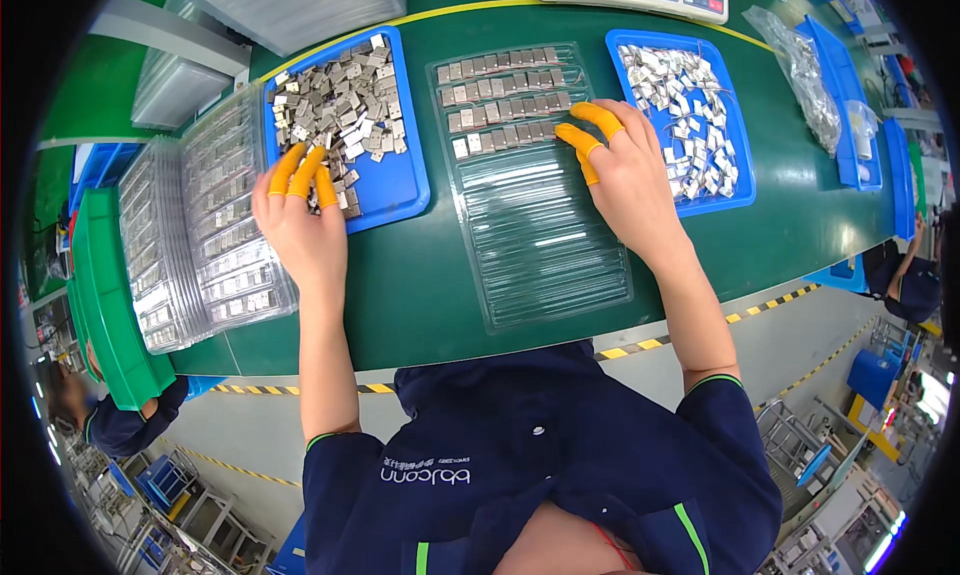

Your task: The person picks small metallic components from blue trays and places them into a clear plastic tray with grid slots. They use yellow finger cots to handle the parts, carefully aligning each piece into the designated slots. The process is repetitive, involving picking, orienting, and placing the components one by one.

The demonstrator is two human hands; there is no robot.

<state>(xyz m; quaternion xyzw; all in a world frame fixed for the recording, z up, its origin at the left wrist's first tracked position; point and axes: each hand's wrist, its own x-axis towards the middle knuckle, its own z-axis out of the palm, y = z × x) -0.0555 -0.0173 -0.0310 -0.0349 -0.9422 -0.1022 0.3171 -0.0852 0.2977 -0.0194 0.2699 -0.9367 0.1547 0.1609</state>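
We hold our left hand [300, 227] over loose grey pieces [340, 103] in a blue tray [388, 187], our right hand [630, 175] by the lowest filled row's end in the clear tray [545, 245], and cannot tell whether either grips anything.

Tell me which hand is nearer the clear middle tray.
Right. The right hand is over the right side of the clear middle tray; the left hand is off to its left, at a blue tray.
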